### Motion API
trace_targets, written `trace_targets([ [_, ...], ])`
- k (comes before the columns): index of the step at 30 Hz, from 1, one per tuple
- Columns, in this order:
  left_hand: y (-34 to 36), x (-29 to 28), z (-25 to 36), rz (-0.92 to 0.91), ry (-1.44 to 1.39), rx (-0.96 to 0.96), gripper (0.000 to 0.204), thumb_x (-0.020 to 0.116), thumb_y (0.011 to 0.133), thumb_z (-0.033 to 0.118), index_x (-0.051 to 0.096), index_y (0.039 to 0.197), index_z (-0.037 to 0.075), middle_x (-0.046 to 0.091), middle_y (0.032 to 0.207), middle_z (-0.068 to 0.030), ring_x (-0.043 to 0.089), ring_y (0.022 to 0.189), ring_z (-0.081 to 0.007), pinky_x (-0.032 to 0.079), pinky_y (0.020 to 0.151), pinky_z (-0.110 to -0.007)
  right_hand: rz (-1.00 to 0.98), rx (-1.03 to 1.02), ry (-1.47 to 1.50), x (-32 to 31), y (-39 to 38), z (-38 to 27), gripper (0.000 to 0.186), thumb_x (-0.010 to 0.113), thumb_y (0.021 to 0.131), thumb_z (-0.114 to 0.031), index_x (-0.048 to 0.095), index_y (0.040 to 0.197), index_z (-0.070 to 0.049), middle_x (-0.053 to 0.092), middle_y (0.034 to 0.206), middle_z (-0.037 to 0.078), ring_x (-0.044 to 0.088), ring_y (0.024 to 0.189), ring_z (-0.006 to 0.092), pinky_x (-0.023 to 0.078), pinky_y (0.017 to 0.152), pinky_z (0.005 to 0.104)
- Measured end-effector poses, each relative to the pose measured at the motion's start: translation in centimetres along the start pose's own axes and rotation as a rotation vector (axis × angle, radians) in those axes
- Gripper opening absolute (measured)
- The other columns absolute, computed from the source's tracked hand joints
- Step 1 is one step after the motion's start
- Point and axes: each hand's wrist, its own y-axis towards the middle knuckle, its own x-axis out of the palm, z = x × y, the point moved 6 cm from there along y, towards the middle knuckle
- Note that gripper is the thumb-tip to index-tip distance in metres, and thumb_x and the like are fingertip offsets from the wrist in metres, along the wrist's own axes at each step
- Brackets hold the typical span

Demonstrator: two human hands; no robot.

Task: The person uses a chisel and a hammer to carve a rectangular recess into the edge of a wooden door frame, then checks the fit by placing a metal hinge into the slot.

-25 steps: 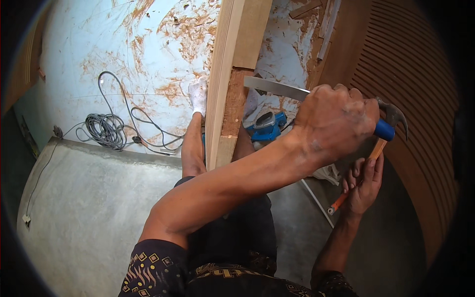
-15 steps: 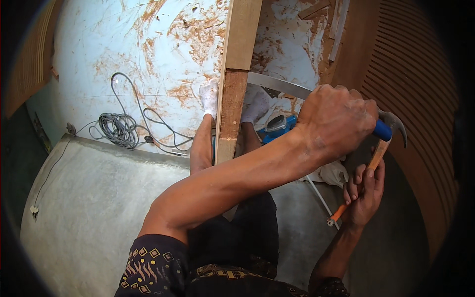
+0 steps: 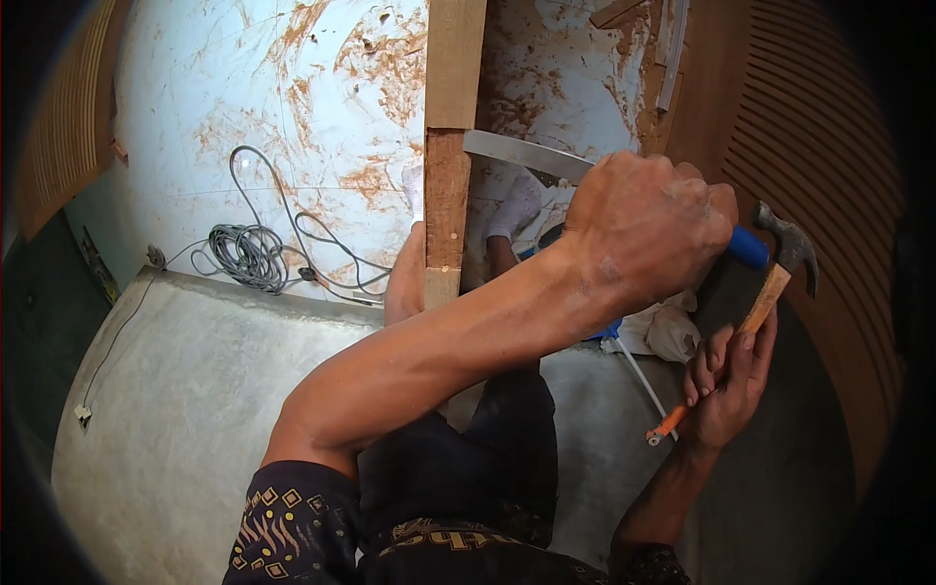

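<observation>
My left hand [image 3: 648,219] is closed around a chisel [image 3: 526,154], its wide steel blade pointing left and its blue handle butt [image 3: 749,249] showing past my fist. The blade's tip meets the upper end of a rough recess in a wooden beam [image 3: 452,63]. Lower right, my right hand [image 3: 726,395] grips a claw hammer [image 3: 765,302] by its worn wooden handle, orange at the lower end. The hammer's dark head is close beside the chisel butt; whether they touch, I cannot tell.
A coiled grey cable [image 3: 244,258] lies left on the pale, dust-smeared floor [image 3: 224,88]. My feet are on either side of the beam. Ribbed wooden panels [image 3: 809,146] stand at right and far left. Behind my left arm are a white bag [image 3: 673,331] and a thin white rod [image 3: 641,375].
The hammer head has shifted slightly right, away from the chisel butt. The beam and chisel appear a little further left. The blue tool on the floor is now mostly hidden by my left arm.
</observation>
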Motion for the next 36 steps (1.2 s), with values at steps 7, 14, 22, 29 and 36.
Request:
trace_targets([
  [7, -0.2, 0.0, 0.2, 0.017, -0.017, 0.021, 0.01, 0.068, 0.084, 0.019, 0.065, 0.084, 0.009, 0.07, 0.071, -0.0111, 0.074, 0.066, -0.0299, 0.054, 0.047, -0.042, 0.018, -0.038, 0.011, -0.2, -0.5, -0.4, 0.057, 0.044, 0.112, -0.026, 0.023, 0.162, -0.009, 0.04, 0.074, 0.0, 0.033, 0.046, 0.002, 0.031, 0.035, 0.0179],
  [14, -0.1, -0.3, 0.3, 0.082, 0.012, 0.043, 0.01, 0.07, 0.082, 0.018, 0.064, 0.08, 0.011, 0.069, 0.068, -0.0099, 0.073, 0.061, -0.0291, 0.053, 0.045, -0.041, 0.044, -0.075, 0.084, 0.1, -2.1, -1.5, 0.052, 0.036, 0.114, -0.036, 0.032, 0.151, -0.001, 0.036, 0.068, -0.002, 0.028, 0.042, 0.0021, 0.029, 0.032, 0.0182],
  [22, 0.0, -0.6, 0.3, 0.131, 0.045, 0.027, 0.009, 0.07, 0.08, 0.016, 0.063, 0.08, 0.012, 0.067, 0.065, -0.0079, 0.071, 0.058, -0.0272, 0.053, 0.044, -0.04, -0.012, -0.017, 0.173, 1.2, -3.0, -0.4, 0.045, 0.036, 0.114, -0.036, 0.036, 0.142, -0.001, 0.034, 0.067, -0.001, 0.027, 0.04, 0.0023, 0.028, 0.03, 0.0188],
  [29, -0.5, 0.1, 0.5, 0.102, 0.063, 0.003, 0.008, 0.07, 0.079, 0.015, 0.063, 0.08, 0.011, 0.067, 0.065, -0.009, 0.071, 0.059, -0.0271, 0.053, 0.044, -0.04, 0.019, -0.008, 0.21, 0.3, -2.6, -0.2, 0.044, 0.036, 0.114, -0.034, 0.036, 0.143, -0.001, 0.034, 0.067, -0.001, 0.027, 0.041, 0.0022, 0.028, 0.029, 0.0191],
  [36, -0.2, 0.1, 0.4, 0.084, 0.061, -0.001, 0.008, 0.07, 0.079, 0.015, 0.063, 0.081, 0.01, 0.067, 0.065, -0.0093, 0.071, 0.059, -0.0279, 0.053, 0.044, -0.041, 0.033, -0.039, 0.22, -0.3, -2.3, -0.7, 0.045, 0.035, 0.114, -0.033, 0.036, 0.145, -0.001, 0.033, 0.068, -0.002, 0.026, 0.041, 0.0021, 0.028, 0.029, 0.0187],
])
